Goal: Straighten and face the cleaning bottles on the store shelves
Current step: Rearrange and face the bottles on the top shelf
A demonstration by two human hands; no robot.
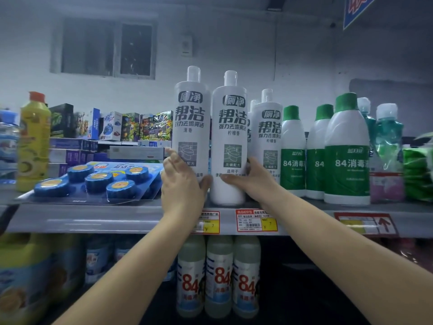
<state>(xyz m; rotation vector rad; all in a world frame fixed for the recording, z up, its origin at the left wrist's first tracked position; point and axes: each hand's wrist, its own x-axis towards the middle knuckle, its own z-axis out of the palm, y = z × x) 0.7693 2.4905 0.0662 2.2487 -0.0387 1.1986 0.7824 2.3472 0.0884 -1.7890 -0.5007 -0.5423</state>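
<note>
Hands on two tall white bottles at the front of the top shelf.

Your left hand (181,181) wraps around the left white bottle (191,127), and your right hand (251,181) curls around the middle white bottle (229,141). Both stand near the front edge of the shelf (93,216), labels facing you. They are tall and thin, so a hard push could tip one off, or knock the third white bottle (269,139) into the green-cap bottles (346,151). Your hands hide the bottoms of the two bottles. Another bottle behind the third one barely shows. The low shelf is blurry.
</note>
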